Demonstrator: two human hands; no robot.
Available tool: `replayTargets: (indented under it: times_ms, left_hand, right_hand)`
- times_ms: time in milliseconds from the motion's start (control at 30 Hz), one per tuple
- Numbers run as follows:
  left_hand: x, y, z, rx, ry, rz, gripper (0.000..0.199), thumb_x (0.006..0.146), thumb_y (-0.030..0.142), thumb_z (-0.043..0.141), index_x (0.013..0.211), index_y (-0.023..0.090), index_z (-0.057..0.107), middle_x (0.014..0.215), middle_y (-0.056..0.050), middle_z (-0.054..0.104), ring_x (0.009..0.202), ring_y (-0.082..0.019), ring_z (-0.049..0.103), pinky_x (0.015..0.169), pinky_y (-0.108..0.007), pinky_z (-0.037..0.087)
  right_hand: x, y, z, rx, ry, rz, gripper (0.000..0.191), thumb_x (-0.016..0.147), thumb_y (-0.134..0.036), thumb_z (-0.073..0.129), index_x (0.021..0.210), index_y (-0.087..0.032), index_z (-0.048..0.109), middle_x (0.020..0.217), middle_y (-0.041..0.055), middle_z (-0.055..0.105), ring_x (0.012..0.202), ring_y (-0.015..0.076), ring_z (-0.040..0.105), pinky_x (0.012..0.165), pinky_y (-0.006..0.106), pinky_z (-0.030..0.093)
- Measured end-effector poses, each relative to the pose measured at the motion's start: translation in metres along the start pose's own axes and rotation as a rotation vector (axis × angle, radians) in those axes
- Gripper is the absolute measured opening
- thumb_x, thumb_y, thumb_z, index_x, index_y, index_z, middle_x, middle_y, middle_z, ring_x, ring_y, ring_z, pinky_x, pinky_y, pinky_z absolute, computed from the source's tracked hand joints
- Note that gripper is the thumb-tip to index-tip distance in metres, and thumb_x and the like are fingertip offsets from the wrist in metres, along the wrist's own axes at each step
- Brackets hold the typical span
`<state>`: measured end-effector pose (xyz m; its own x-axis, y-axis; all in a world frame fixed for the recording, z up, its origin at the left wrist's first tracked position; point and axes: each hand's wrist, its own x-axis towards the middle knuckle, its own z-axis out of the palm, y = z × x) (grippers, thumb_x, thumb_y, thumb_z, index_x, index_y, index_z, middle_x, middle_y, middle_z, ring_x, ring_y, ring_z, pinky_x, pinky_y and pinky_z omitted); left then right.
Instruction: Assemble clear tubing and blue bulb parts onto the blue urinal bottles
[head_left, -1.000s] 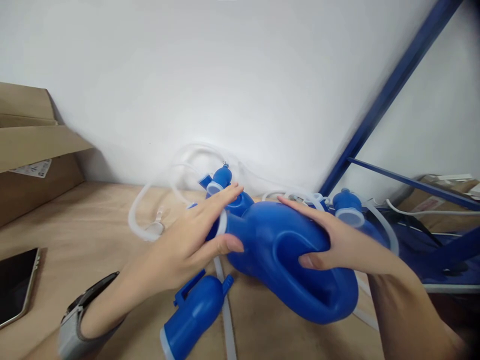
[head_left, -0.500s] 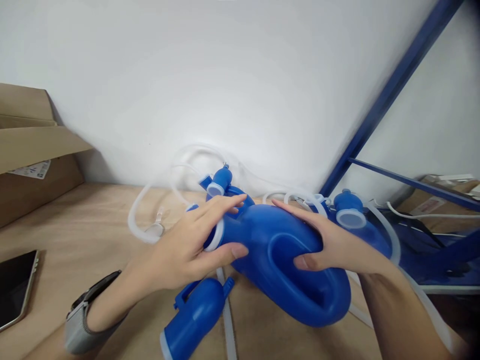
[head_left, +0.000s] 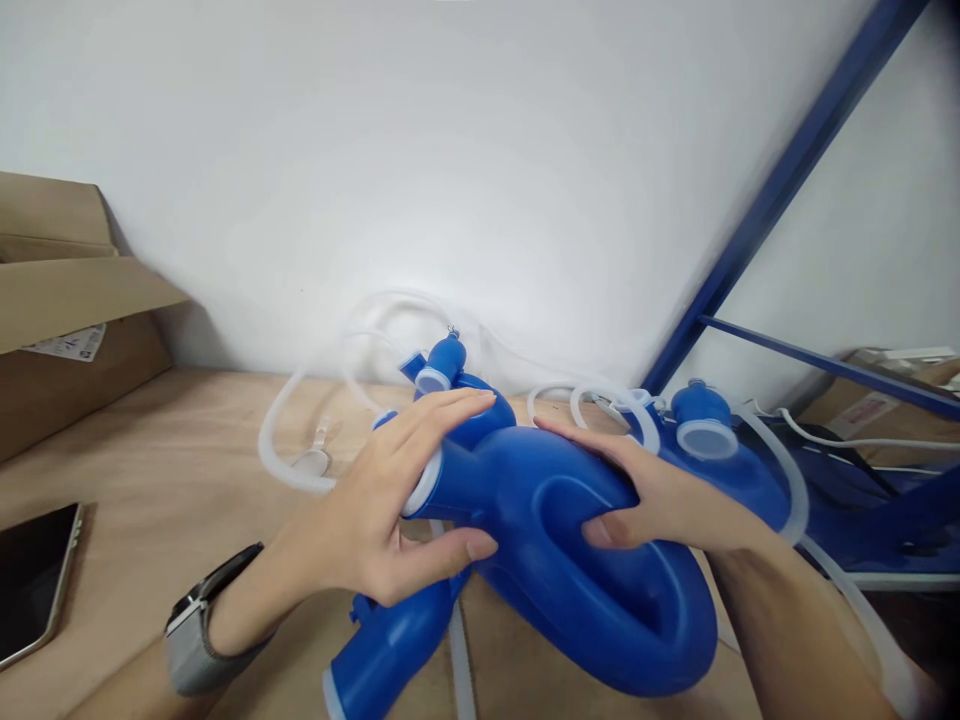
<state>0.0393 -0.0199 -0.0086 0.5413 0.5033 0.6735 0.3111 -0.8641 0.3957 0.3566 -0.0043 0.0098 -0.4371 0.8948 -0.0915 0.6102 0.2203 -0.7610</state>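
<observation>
A large blue plastic urinal bottle [head_left: 517, 490] with a looped handle lies tilted between my hands, above the brown surface. My left hand [head_left: 397, 490] wraps its neck by the white ring, thumb underneath and fingers over the top. On the other side my right hand [head_left: 630, 490] grips the body, its thumb in the opening of the handle. Below my left hand lies a blue cup-shaped funnel [head_left: 390, 650] with a white rim, partly covered. Behind them stand another blue bottle with a white-rimmed head [head_left: 444, 360] and a third with a similar head [head_left: 703, 418].
White flexible tubes [head_left: 274, 440] curl along the wall and around the bottles. A phone [head_left: 34, 580] lies at the left, with an open cardboard box [head_left: 82, 320] behind it. A blue metal frame [head_left: 780, 190] rises at the right.
The urinal bottle has come slightly lower and nearer, its handle end moving down and right. My left hand has shifted a little and now covers more of the funnel. Both hands keep their hold.
</observation>
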Motion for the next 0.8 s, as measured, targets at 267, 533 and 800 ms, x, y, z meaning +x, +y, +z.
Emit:
replayTargets:
  times_ms: [267,533,800]
  left_hand:
    - [-0.003,-0.001,0.008,-0.023,0.054,0.086,0.082,0.091,0.045,0.074,0.161,0.024,0.037,0.157,-0.014,0.053,0.145,-0.035,0.05,0.124,-0.051,0.039]
    - [-0.002,0.0,0.01,-0.052,0.069,0.119,0.08,0.089,0.04,0.076,0.159,0.022,0.042,0.156,-0.013,0.056,0.144,-0.034,0.052,0.125,-0.046,0.041]
    - [0.004,0.015,0.006,-0.079,0.069,0.218,0.063,0.09,0.017,0.072,0.149,0.015,0.052,0.147,-0.016,0.063,0.141,-0.03,0.056,0.125,-0.044,0.042]
  right_hand:
    - [-0.004,-0.006,-0.002,0.116,-0.147,0.089,0.113,0.067,-0.064,0.087,0.163,-0.03,0.041,0.168,0.0096,0.043,0.149,0.0448,0.044,0.122,0.058,0.041]
    - [0.0,-0.008,-0.001,0.211,-0.325,0.157,0.11,0.07,-0.061,0.083,0.164,-0.031,0.036,0.169,0.0076,0.039,0.152,0.0418,0.04,0.124,0.056,0.034]
    - [0.01,-0.006,0.004,0.185,-0.381,0.1,0.1,0.07,-0.054,0.081,0.161,-0.032,0.044,0.171,0.0066,0.034,0.154,0.0454,0.033,0.126,0.064,0.025]
